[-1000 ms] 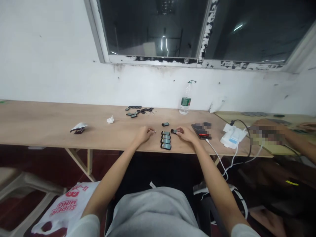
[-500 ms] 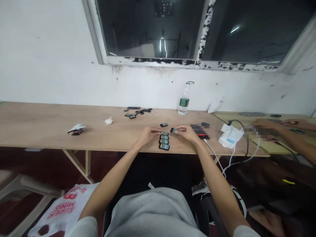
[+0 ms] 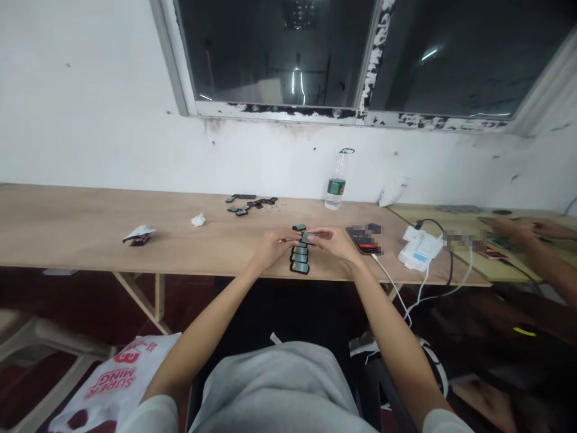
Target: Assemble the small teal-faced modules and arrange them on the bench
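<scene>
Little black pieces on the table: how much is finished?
Done: a neat row of black rectangular pieces with blue-grey faces sits at the table's front edge. In hand: the right hand pinches one more black piece, the left hand close by. Left: a scattered heap of small dark pieces near the wall.

Above a plywood bench [image 3: 90, 228], pinched in the fingers of the right hand [image 3: 333, 243]: a small black rectangular device [image 3: 306, 238] with a grey-blue face. Just beside it, the left hand [image 3: 273, 248], fingers reaching inward, contact impossible to tell. Directly below, a tight row of similar devices [image 3: 300, 260]; just above, one more [image 3: 298, 227]. Farther back on the bench, a scatter of small dark parts [image 3: 250, 204], near a water bottle [image 3: 336, 186]. To the right, a partly blurred phone [image 3: 363, 240], then a white charger [image 3: 419, 249] with cables. At far right, a co-worker's hands [image 3: 514, 230] over a second, yellower bench [image 3: 518, 270].
</scene>
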`<state>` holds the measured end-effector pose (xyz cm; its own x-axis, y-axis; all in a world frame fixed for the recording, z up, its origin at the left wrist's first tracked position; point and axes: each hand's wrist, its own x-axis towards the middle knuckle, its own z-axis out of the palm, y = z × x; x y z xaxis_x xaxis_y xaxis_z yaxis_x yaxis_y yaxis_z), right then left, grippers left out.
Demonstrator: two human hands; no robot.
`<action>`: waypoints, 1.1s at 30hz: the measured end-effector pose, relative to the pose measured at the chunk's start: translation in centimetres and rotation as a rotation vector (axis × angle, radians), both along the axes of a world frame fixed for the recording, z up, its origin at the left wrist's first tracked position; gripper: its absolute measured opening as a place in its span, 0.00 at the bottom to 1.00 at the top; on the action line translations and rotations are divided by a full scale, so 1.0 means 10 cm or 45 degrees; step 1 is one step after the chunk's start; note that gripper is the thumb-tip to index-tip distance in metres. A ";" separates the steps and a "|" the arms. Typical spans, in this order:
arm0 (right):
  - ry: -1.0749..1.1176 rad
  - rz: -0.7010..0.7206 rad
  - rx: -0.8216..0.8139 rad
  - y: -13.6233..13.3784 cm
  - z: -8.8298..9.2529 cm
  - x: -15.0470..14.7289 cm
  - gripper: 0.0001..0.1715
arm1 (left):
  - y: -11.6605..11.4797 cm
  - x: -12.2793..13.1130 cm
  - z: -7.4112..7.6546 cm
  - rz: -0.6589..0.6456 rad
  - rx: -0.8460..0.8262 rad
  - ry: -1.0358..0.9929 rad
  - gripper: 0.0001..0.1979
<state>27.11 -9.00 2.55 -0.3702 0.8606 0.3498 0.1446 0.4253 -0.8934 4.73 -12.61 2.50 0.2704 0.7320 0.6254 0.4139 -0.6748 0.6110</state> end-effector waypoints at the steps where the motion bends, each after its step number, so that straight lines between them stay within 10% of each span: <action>1: 0.007 0.010 -0.007 0.00 0.00 -0.01 0.26 | 0.00 0.01 -0.01 0.003 0.006 -0.010 0.09; 11: 0.062 0.056 -0.041 -0.04 -0.01 -0.07 0.28 | 0.04 0.00 -0.03 -0.039 0.191 -0.062 0.07; 23: -0.009 0.240 0.051 -0.03 -0.05 -0.12 0.24 | 0.17 -0.09 -0.11 -0.183 -0.475 -0.390 0.18; 28: -0.039 -0.044 0.167 0.17 -0.11 -0.10 0.21 | 0.19 -0.10 -0.12 -0.075 -0.329 -0.273 0.23; 33: -0.228 -0.468 0.267 0.79 -0.22 -0.09 0.12 | 0.13 -0.13 -0.20 -0.208 -0.244 0.374 0.39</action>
<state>26.18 -1.11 0.36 -0.1240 0.8635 0.4889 0.4640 0.4860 -0.7406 3.43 -11.27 0.52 0.5405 0.7606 0.3596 0.4866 -0.6313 0.6039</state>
